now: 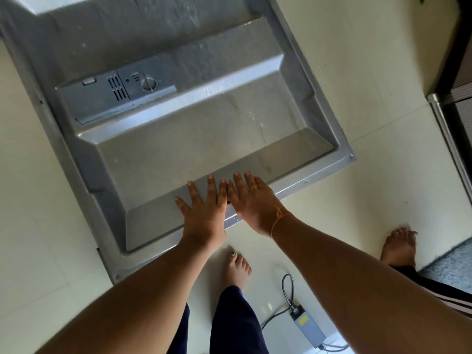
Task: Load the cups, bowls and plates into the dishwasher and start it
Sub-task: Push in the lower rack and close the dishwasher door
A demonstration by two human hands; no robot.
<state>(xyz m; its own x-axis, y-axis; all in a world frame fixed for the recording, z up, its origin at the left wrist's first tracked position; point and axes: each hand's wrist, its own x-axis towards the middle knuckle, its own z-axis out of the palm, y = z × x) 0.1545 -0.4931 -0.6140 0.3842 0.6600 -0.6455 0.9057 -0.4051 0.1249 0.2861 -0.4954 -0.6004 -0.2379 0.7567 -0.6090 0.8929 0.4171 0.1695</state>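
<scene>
The dishwasher door (pixel 194 139) lies folded down below me, its grey steel inner face up. A detergent dispenser (pixel 115 93) with a round cap sits on its left part. My left hand (pixel 204 208) rests flat on the door's near edge, fingers spread. My right hand (pixel 249 200), with a ring and an orange wrist thread, lies flat beside it, touching it, partly over the rim. Neither hand holds anything. No cups, bowls, plates or racks are in view.
Cream floor tiles (pixel 357 98) surround the door. My bare feet (pixel 237 267) stand just behind it. A second person's foot (pixel 398 246) is at the right, near a grey mat (pixel 452 264). A grey power adapter (pixel 306 325) with cable lies on the floor. Dark cabinet (pixel 457 103) at far right.
</scene>
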